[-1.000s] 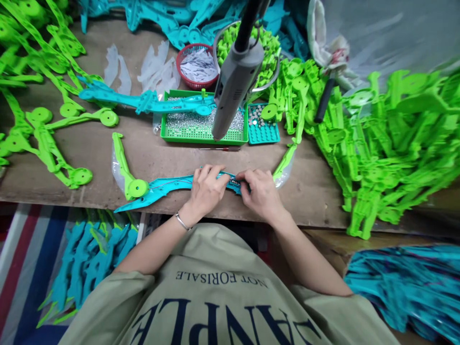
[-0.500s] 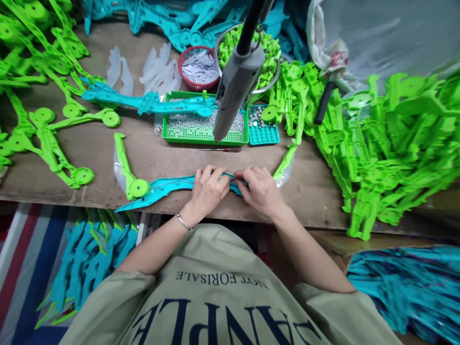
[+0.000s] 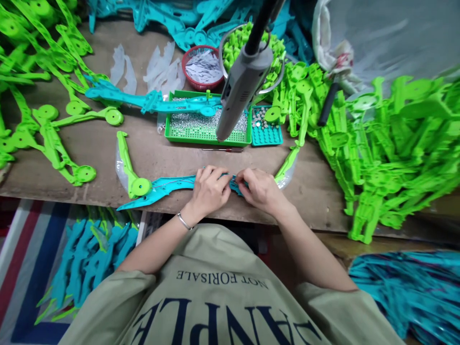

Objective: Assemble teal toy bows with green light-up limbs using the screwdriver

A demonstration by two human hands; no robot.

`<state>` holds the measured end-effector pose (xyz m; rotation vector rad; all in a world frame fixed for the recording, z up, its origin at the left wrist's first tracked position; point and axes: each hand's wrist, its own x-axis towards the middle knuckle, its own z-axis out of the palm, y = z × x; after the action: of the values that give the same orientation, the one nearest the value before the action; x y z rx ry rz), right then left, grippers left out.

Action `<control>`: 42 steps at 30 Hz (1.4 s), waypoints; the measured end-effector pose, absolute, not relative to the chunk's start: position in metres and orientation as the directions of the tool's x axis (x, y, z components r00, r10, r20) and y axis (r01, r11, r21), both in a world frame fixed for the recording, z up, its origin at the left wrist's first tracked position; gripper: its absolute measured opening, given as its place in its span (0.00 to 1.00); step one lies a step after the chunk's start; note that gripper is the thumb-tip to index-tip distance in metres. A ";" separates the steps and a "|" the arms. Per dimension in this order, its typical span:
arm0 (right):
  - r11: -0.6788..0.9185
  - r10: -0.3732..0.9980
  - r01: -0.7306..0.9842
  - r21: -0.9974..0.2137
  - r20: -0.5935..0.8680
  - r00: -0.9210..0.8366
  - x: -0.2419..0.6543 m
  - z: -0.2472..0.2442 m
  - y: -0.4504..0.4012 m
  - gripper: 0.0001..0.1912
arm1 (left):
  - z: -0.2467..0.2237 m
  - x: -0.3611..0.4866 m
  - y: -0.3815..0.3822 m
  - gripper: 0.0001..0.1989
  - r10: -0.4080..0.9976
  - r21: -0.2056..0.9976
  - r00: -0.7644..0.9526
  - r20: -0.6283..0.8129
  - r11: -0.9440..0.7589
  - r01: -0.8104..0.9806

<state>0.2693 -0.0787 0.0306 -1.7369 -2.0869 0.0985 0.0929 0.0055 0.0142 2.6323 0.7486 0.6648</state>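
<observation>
Green frames (image 3: 48,113) heap up at the far left, cut off by the picture's edge, and below the table edge hang more blue parts (image 3: 74,256), their lower ends slipping out of clear sight. Next comes a green limb (image 3: 129,168) in a clear sleeve, its disc overlapping the left end of the curved blue piece (image 3: 167,185), which lies along the table's near edge with a thin wire running in it. The left hand (image 3: 211,190) grasps this piece, fingers curled over it and covering its middle. Behind, a grey power tool (image 3: 240,86) hangs down, its top out of frame, blocking part of the green tray (image 3: 208,140) of small metal bits. The right hand (image 3: 261,192) has its fingertips bunched over something small and shiny on the blue piece; whether they grip it I cannot tell. That hand hides the piece's right end. Beyond lie another sleeved limb (image 3: 287,165), a green heap (image 3: 373,189) and a blurred, cropped blue bundle (image 3: 406,287)
</observation>
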 end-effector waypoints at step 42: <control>0.015 0.953 0.867 -0.498 0.270 0.139 0.282 0.029 -0.120 0.18 | 0.006 0.083 0.005 0.11 0.438 0.372 0.844 0.308 -0.872 0.317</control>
<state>0.2817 -0.1204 0.0294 -1.8646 -1.7417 0.1992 0.0830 0.0050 0.0065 2.7152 0.5712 0.5587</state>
